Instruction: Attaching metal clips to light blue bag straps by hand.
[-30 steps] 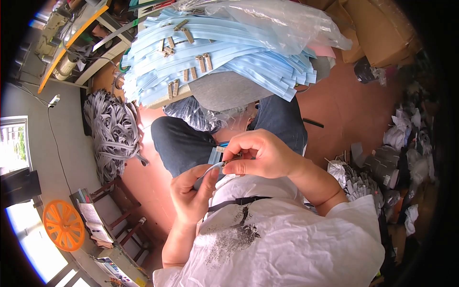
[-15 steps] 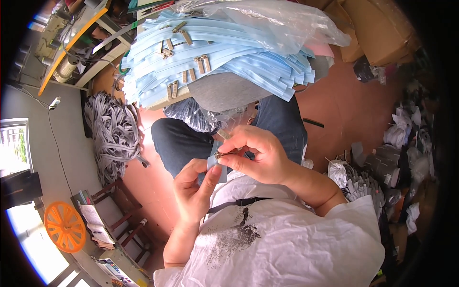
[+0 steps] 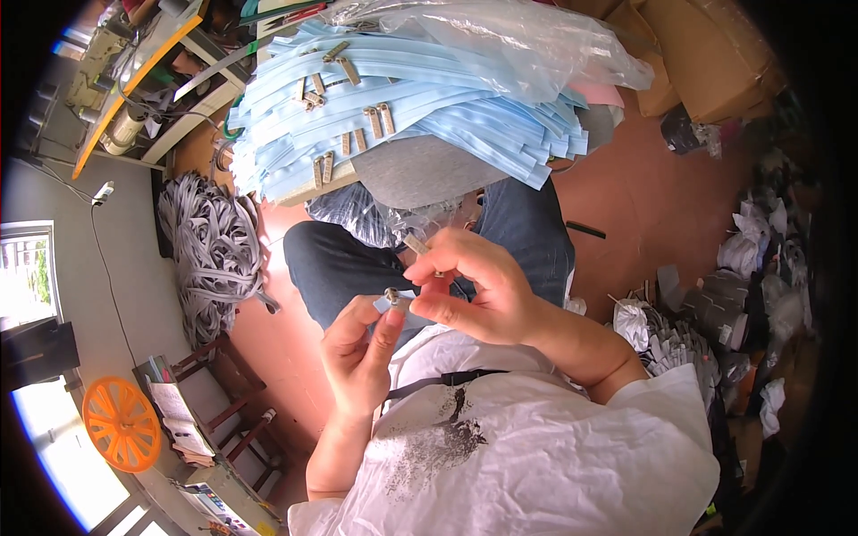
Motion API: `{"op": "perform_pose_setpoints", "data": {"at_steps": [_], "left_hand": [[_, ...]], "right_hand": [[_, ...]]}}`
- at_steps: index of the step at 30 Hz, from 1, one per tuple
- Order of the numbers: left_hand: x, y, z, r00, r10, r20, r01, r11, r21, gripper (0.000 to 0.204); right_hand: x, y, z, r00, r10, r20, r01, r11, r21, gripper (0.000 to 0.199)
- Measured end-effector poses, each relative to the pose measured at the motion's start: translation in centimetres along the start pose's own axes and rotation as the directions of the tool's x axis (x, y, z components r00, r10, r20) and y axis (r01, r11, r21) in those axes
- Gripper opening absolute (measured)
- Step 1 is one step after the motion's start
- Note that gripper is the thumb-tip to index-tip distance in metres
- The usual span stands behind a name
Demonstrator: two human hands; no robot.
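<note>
Between the thumb and fingers of my left hand, a short end of light blue zipper tape is pinched. A small metal slider sits at its tip. Just to the right, my right hand has curled fingers, and a metal zipper pull sticks out by its index finger. Its thumb tip is apart from the fingertips and close to the tape. On the bench beyond my knees lies a thick pile of light blue zipper tapes, with several metal zipper pulls scattered on it.
Clear plastic sheeting covers the pile's far right. A grey cloth hangs over the bench's near edge. Grey strips are heaped on the floor at left, beside a wooden rack. Cardboard boxes stand at far right.
My hands have drawn slightly apart. The tape end in my left hand has tilted and shifted left, with the slider showing at its tip. My right thumb has parted from its fingertips.
</note>
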State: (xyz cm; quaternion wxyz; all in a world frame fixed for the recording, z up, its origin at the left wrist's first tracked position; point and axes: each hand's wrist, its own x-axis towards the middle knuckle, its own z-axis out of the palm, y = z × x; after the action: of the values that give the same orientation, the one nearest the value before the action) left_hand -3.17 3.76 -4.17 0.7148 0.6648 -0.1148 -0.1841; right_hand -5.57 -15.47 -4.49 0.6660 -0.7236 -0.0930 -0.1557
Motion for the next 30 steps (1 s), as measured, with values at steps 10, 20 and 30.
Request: {"op": "perform_pose_setpoints", "data": {"at_steps": [10, 20, 30], "left_hand": [[0.4, 0.5, 1.0, 0.975, 0.159, -0.158, -0.166, 0.986, -0.033, 0.009], [0.9, 0.4, -0.5, 0.951, 0.310, -0.001, -0.301, 0.924, 0.234, 0.006], [-0.4, -0.8, 2.2, 0.974, 0.139, -0.180, -0.197, 0.912, -0.359, 0.010]], "right_hand": [[0.3, 0.2, 0.1, 0.990, -0.139, 0.027, 0.141, 0.984, -0.106, 0.021], [0.4, -0.1, 0.1, 0.954, -0.259, 0.152, 0.293, 0.911, -0.290, 0.018], [0.1, 0.5, 2.0, 0.853, -0.517, 0.075, 0.510, 0.793, -0.333, 0.019]]}}
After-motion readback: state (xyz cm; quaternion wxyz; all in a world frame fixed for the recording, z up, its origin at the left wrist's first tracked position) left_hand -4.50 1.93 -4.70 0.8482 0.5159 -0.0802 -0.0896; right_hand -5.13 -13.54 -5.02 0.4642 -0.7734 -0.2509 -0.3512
